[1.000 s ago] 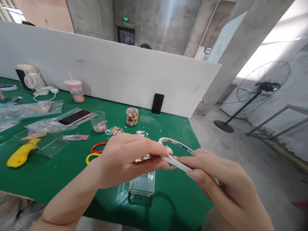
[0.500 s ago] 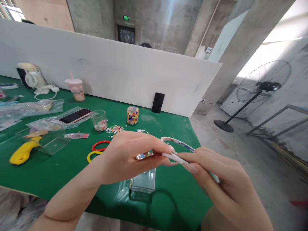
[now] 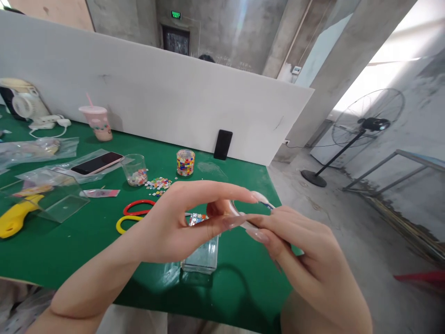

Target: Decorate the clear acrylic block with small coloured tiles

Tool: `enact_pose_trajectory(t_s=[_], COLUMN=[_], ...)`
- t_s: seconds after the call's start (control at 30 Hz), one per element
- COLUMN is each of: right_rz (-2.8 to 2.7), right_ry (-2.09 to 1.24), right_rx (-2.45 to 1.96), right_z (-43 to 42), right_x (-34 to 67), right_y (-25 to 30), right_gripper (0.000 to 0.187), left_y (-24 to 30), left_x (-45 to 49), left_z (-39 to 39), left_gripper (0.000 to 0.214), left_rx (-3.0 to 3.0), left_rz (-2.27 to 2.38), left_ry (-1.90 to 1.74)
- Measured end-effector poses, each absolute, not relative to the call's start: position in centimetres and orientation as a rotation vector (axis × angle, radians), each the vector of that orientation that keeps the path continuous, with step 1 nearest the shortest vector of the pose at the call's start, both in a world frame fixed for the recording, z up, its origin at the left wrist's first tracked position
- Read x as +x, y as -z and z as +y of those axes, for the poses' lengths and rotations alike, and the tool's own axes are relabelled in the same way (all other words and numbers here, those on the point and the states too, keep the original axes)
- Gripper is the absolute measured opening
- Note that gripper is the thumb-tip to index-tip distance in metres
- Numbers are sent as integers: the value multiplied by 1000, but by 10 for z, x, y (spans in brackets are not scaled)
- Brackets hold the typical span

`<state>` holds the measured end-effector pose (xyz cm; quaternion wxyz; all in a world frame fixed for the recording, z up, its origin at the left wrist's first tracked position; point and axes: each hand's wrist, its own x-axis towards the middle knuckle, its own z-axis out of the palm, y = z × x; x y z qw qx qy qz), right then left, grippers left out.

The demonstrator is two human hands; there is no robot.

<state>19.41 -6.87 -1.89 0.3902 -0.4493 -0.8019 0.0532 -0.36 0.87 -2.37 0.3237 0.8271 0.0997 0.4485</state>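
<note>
My left hand (image 3: 174,227) and my right hand (image 3: 306,260) meet above the near right part of the green table (image 3: 86,250). Between them is a thin white looped tool with blue marks (image 3: 263,200). My right hand pinches its lower part. My left index finger lies stretched over the loop and the thumb presses from below. Just under my left fingers a clear rectangular box (image 3: 203,255) lies on the table, with small coloured tiles (image 3: 196,217) at its far end.
A red ring (image 3: 139,207) and a yellow ring (image 3: 121,225) lie left of my hands. Further back are loose tiles (image 3: 158,183), a glass cup (image 3: 135,169), a mosaic-covered cup (image 3: 185,162), a phone (image 3: 96,163) and a yellow cutter (image 3: 14,221). A standing fan (image 3: 368,124) is on the floor to the right.
My left fingers have straightened, the index finger now lying over the white loop. Both hands stay together, and my view has shifted slightly right and down.
</note>
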Motion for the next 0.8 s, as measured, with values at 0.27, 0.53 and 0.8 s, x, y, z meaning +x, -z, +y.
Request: enact_pose_trajectory(t_s=[0.27,0.53,0.8], right_rz=[-2039,-1904,-1859], right_ry=[-156,-54,-32], right_rx=[-1107,-1053,-963], right_z=[-65,-55,-58], right_x=[190,173,165], right_y=[22,41,41], right_gripper=[17,26,29], left_y=[29,41,23], left_x=[3,23,-12], left_z=[7,7,62], left_gripper=[32,38,23], left_rx=[2027,1547,947], left_rz=[380,422,452], left_ry=[-1329,-1539,-1696])
